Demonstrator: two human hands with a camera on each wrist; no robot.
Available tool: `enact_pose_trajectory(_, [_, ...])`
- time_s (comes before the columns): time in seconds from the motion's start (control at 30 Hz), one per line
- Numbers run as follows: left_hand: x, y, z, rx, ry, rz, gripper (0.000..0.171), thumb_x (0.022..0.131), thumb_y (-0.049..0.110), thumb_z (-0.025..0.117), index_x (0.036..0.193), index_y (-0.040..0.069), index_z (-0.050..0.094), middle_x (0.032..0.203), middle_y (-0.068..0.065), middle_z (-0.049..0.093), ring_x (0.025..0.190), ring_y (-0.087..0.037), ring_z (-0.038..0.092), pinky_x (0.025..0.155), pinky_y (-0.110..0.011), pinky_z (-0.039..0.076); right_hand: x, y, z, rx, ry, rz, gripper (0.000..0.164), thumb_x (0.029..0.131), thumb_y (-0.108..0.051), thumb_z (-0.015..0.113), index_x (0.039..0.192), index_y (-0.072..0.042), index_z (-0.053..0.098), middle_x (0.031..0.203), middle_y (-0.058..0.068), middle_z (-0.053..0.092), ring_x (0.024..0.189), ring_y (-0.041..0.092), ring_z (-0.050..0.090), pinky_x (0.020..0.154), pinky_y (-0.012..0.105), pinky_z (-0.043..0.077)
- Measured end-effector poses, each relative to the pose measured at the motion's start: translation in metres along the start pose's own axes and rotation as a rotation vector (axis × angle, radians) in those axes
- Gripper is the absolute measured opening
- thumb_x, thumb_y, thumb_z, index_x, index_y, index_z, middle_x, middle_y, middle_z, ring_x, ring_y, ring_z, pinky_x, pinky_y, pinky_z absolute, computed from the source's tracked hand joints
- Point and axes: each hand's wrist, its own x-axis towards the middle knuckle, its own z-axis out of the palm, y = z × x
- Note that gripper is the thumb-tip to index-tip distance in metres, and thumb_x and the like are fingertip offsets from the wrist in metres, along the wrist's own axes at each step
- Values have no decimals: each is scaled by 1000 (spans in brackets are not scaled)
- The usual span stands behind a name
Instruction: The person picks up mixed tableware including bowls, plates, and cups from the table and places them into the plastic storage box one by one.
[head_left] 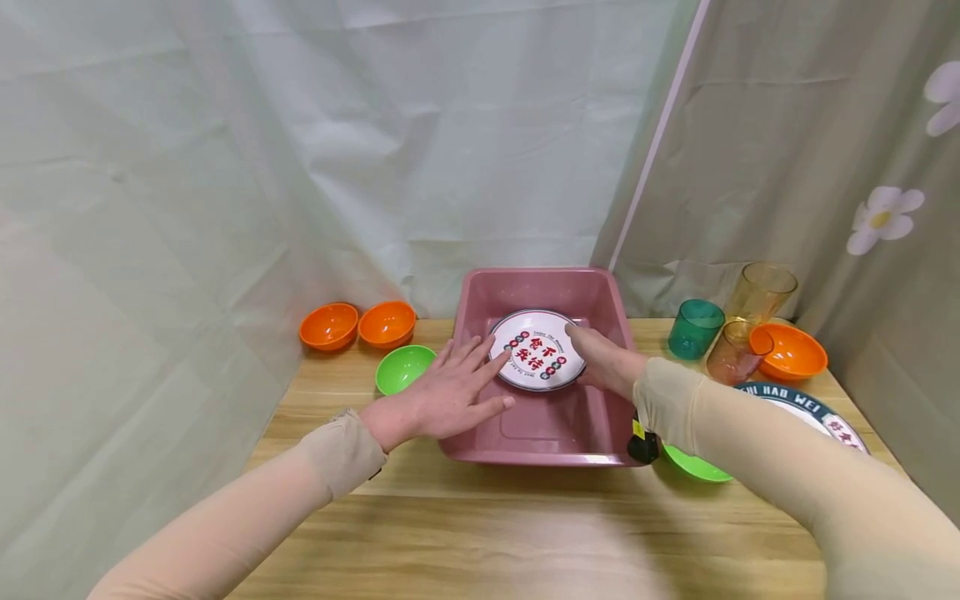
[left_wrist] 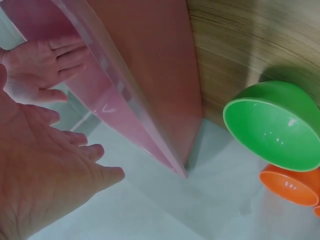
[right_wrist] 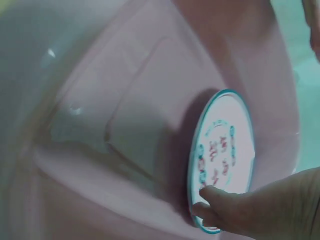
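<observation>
A pink plastic basin point(head_left: 543, 429) stands on the wooden table. Inside it is a small white plate point(head_left: 542, 350) with a dark rim and red characters, tilted in the right wrist view. My right hand point(head_left: 609, 362) pinches the plate's right edge, its thumb on the top face; the fingers underneath are mostly hidden in the head view. My left hand point(head_left: 453, 392) reaches over the basin's left side with fingers spread, fingertips near the plate's left edge; whether they touch it I cannot tell. The left wrist view shows this hand point(left_wrist: 50, 175) holding nothing.
Left of the basin sit two orange bowls point(head_left: 328, 327) and a green bowl point(head_left: 405, 369). On the right are a teal cup point(head_left: 695, 329), a yellow glass point(head_left: 765, 292), a brownish glass point(head_left: 737, 354), an orange bowl point(head_left: 795, 352), a larger plate point(head_left: 806, 404) and a green bowl point(head_left: 697, 465).
</observation>
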Motion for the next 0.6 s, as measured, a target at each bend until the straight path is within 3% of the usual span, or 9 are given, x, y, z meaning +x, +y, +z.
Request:
enact_pose_trajectory(0.1, [1,-2,0,0,13,-5,79,103,67,30,166,21,17,171,-7,-4,157,-31,-1,123,-58,0,-10,-8,-2,-123,-1,-63,63,111,-32,28,163,1,12,167,21,13,152,37,17,122,56,18])
enact_pose_trajectory(0.13, [1,-3,1,4,18,-9,79,103,67,31,166,21,17,171,-7,-5,157,-31,-1,123,-58,0,-15,-11,-3,-199,0,-95,63,111,-33,28,162,2,14,168,21,14,152,36,17,122,54,20])
enact_pose_trajectory(0.3, [1,-8,0,10,38,-59,80,103,69,29,165,21,15,171,-5,-5,156,-31,-1,122,-58,-2,-45,-22,-12,-667,-27,-300,70,111,-40,30,162,4,12,169,20,10,156,33,7,124,50,12])
enact_pose_trajectory(0.43, [0,-13,-1,5,61,-99,80,103,69,29,166,24,9,171,-7,-2,157,-30,-1,121,-61,-1,-68,-19,-22,-957,-41,-540,66,112,-37,32,161,3,15,167,23,15,154,40,8,124,54,9])
enact_pose_trajectory(0.5, [-1,-15,-2,1,79,-113,80,103,69,30,166,25,7,171,-8,0,157,-32,0,121,-63,-1,-77,-15,-27,-1110,-5,-654,64,111,-36,35,161,2,20,165,26,20,153,45,11,122,59,11])
enact_pose_trajectory(0.6, [-3,-18,-3,-5,99,-132,79,103,68,30,166,25,6,171,-9,0,156,-34,1,120,-64,-2,-90,-6,-34,-1318,63,-758,68,109,-47,40,162,-6,28,165,24,24,153,47,11,120,64,12])
